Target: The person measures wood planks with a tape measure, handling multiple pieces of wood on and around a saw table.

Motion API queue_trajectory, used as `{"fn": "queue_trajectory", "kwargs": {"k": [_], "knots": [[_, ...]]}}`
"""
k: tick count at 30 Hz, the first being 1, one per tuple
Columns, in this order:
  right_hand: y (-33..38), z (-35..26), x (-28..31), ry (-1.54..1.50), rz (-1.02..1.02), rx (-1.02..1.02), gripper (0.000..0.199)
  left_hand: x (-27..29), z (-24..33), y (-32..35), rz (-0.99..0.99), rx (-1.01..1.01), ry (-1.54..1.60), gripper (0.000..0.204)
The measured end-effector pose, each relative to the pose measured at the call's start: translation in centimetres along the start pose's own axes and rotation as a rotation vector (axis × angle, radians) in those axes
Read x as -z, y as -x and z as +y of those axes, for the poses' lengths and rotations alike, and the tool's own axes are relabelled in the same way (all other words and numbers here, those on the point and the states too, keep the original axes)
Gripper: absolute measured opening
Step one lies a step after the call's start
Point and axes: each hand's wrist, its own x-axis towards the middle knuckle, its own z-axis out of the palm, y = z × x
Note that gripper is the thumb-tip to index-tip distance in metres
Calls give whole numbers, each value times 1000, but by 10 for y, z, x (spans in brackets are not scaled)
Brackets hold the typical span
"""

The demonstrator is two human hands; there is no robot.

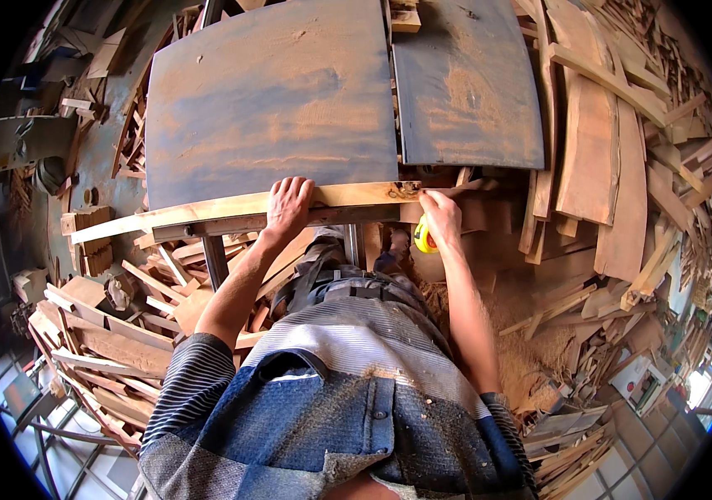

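Three faults are possible in this position. My left grip point(288, 208) holds the board point(214, 208) from above, fingers laid across it toward its far side; the thumb is hidden. My right grip point(442, 220) is closed around the yellow tape measure point(424, 237), just beside the board's right end. I cannot tell whether the blade is drawn out.

The board lies along the near edge of the surface point(264, 100), its left end projecting past the surface's left side.

Fault 1: tipping. The unsupported left end could drop if my left grip eased.

Fault 2: sliding. Sawdust point(343, 154) coats the surface and could reduce friction, so a sideways push from the right could shift the board.

Fault 3: misreading. The dark knot point(402, 191) near the right end could obscure the edge, and a loose right grip could let the tape measure fall
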Motion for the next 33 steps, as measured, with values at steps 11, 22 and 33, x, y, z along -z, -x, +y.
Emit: {"fn": "queue_trajectory", "kwargs": {"k": [11,22,33], "knots": [[84,131,-7,8,37,-243,37,-1,-14,-39,-96,-138,-46,64],[91,164,-7,208,31,-302,39,-3,-59,-113,-123,-256,-100,57],[138,205,-5,527,39,-86,38,0,-124,-221,-95,-119,-55,57]]}}
